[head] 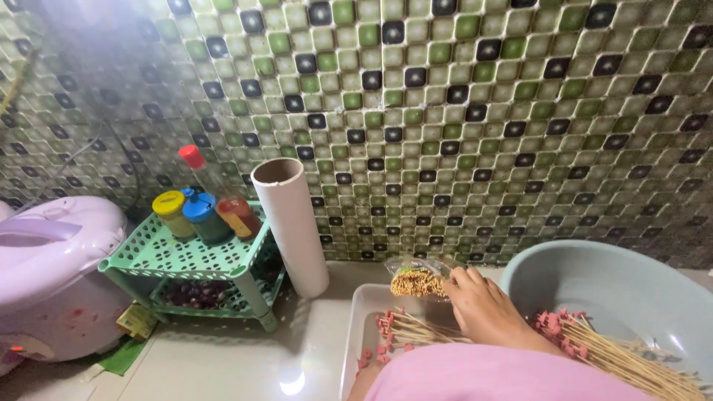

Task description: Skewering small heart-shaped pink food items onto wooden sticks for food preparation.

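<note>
Bundle of bamboo skewers (pixel 417 283), wrapped in clear plastic with its blunt ends showing as a round, tan, dotted face, sits at the far edge of a pale rectangular tray (pixel 356 327) and is gripped by one hand (pixel 483 308). That hand reaches forward from the lower right, back of the hand up, wrist bent slightly, fingers curled closed on the right side of the bundle; the pink sleeve (pixel 490 375) fills the bottom of the view (which hand this is cannot be told for sure, though it comes in from the person's right). The other hand is not in view. Inside the tray, just below the bundle, lie a few skewers threaded with small pink sausage pieces (pixel 390 332). To the right, a pale blue basin (pixel 616 286) holds more loaded skewers (pixel 616 353) fanned across its near side. Left of the tray, a cardboard tube (pixel 291 226) leans against the green-and-black tiled wall (pixel 460 111), beside a green plastic rack (pixel 186 256) carrying condiment bottles (pixel 204 208), and a lilac rice cooker (pixel 52 271) stands at far left.
</note>
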